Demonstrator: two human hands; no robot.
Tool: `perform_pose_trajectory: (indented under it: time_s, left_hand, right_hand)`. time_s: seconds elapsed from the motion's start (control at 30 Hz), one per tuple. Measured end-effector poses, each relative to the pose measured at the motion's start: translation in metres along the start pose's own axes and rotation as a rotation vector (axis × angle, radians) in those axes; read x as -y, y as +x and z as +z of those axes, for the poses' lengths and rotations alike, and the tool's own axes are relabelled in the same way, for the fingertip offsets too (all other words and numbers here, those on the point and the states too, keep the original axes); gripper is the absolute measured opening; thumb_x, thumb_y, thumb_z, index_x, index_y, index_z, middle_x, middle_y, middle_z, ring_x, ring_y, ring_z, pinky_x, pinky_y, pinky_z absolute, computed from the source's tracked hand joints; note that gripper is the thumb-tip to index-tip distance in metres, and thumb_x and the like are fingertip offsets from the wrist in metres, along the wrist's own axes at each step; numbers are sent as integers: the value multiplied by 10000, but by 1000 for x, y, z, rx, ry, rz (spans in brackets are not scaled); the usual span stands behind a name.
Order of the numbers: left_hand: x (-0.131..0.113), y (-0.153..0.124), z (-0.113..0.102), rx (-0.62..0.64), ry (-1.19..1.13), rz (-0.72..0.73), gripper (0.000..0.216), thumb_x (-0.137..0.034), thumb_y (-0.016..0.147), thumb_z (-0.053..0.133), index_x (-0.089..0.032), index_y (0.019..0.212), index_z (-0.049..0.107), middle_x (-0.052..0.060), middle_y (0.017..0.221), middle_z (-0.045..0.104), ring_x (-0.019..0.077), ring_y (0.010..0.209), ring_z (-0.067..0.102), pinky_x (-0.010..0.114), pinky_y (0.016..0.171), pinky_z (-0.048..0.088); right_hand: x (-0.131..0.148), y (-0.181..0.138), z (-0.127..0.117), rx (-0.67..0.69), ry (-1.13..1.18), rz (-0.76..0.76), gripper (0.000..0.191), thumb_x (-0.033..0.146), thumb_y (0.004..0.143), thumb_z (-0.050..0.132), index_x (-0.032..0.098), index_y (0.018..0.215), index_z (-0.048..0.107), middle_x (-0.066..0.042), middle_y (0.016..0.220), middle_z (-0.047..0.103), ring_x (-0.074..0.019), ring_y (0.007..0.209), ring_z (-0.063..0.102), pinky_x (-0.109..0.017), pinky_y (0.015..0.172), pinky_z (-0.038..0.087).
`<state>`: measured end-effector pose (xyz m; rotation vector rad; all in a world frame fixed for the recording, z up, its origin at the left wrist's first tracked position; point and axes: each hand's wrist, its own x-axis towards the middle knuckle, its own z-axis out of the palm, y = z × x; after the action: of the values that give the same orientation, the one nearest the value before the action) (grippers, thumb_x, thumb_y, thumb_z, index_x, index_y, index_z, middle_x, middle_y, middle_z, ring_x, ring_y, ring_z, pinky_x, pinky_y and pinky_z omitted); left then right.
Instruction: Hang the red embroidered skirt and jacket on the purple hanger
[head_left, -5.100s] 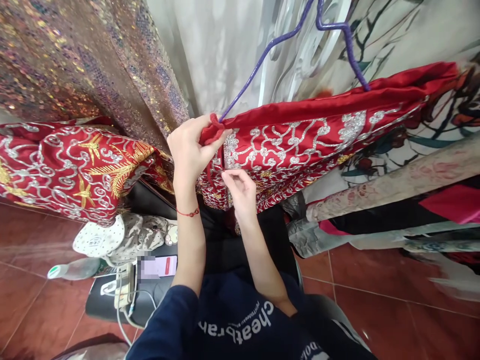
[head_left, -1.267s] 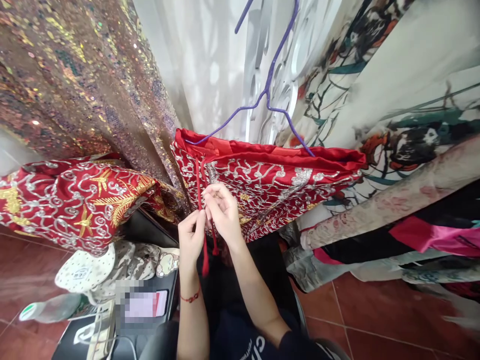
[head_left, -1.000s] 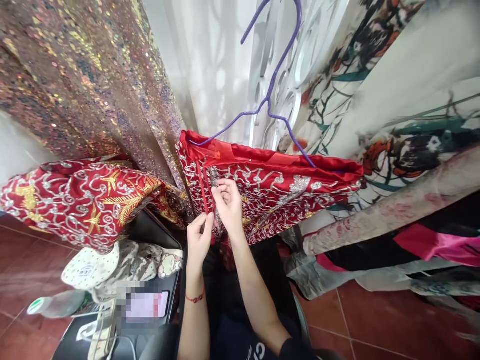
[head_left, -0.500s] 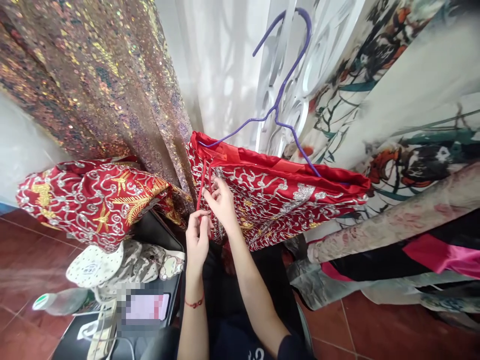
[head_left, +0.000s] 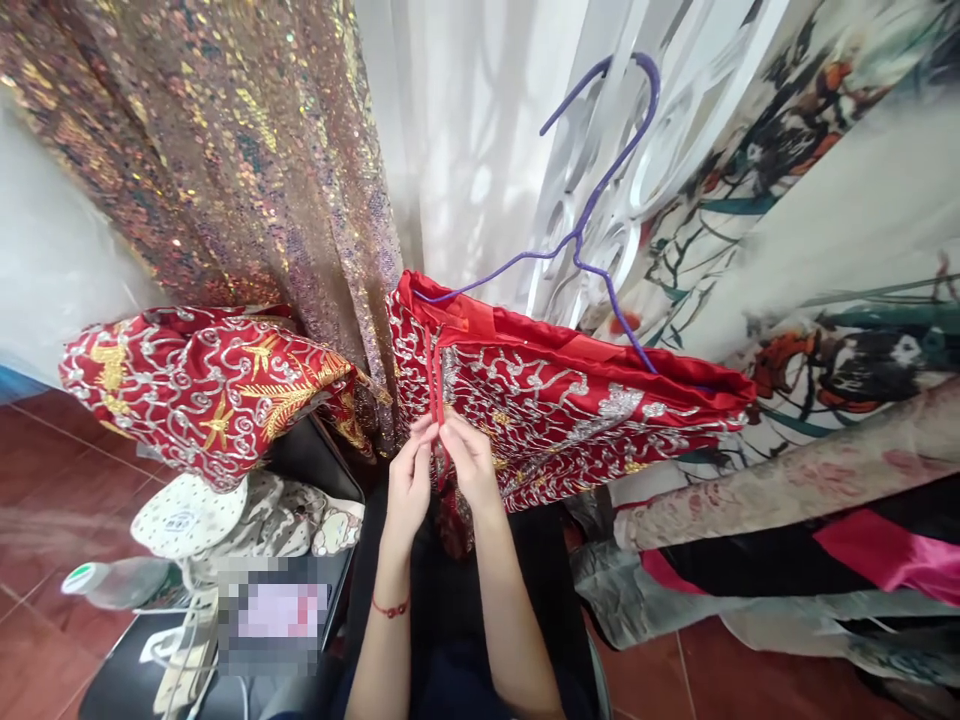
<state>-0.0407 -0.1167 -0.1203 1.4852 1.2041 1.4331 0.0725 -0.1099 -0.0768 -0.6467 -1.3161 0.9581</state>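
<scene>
- Now, against the view half a second ago, I am watching the right hand (head_left: 470, 468) coming down from higher on the twin red cords (head_left: 433, 372) to meet the left hand (head_left: 409, 490). Both hands are pinching the cords near their lower ends, fingertips pressed close together.
- The cords are running straight and taut from the garment's top edge down to the fingers. I am reading this as the handling now concentrating at the cord ends.
- The red garment (head_left: 577, 405) is hanging folded over a thin purple hanger (head_left: 592, 215), directly ahead of the hands. Its lining is showing smooth and glossy like satin, while its face is standing stiff with raised silver and gold scrollwork.
- A sequinned fabric (head_left: 225, 150), scaly and glittering, is hanging at the left beside a sheer white curtain (head_left: 465, 130).
- A second embroidered red piece (head_left: 210, 385) is draping in a rounded fold at the left.
- A clear plastic bottle (head_left: 112, 583) is lying low at the left, by the red tiled floor (head_left: 45, 450).
</scene>
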Motion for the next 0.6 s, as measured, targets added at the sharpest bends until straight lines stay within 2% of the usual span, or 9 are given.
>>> perform_pose_trajectory:
  time_s: [0.1,0.17,0.3,0.47,0.53,0.6]
  left_hand:
    - [-4,-2,4,-39,27,-33,361,-467,1003,465,-191,1067,690,90,1060,721,208,994,688,334,905,543]
    - [-9,-6,6,-53,35,-65,375,-479,1016,429,-192,1087,659,90,1090,714,188,944,692,314,870,547]
    - [-16,-12,11,-18,-36,-62,423,-524,1012,422,-189,1117,658,90,1113,713,183,970,690,299,901,538]
    - [-18,-8,11,-28,-90,-22,282,-462,948,604,-198,1008,685,43,980,712,153,897,666,250,851,527]
    - [-19,-3,10,-39,-86,-5,232,-427,928,648,-198,946,678,29,926,700,139,862,657,240,841,525]
    - [-21,2,10,-61,-142,2,227,-427,954,611,-204,965,656,33,946,701,143,902,669,263,896,528]
  right_hand:
    - [1,-12,-4,-65,-50,24,268,378,981,566,231,855,751,-35,877,625,-159,821,622,-285,752,526]
    - [2,-23,-6,-83,-151,51,260,368,983,564,224,868,747,-29,873,605,-137,759,596,-263,706,508]
    - [-1,-42,-10,-117,-386,84,252,351,996,535,211,916,729,-30,886,602,-113,677,552,-246,643,474]
    - [-3,-49,-15,-93,-581,73,233,338,1000,512,206,933,693,-23,847,580,-107,626,528,-249,613,453]
    - [0,-49,-15,-108,-555,71,201,332,989,531,209,1076,665,-26,871,584,-120,681,563,-246,641,481]
    - [2,-49,-13,-148,-482,88,284,326,987,537,218,1244,590,-45,954,611,-131,769,609,-251,707,525]
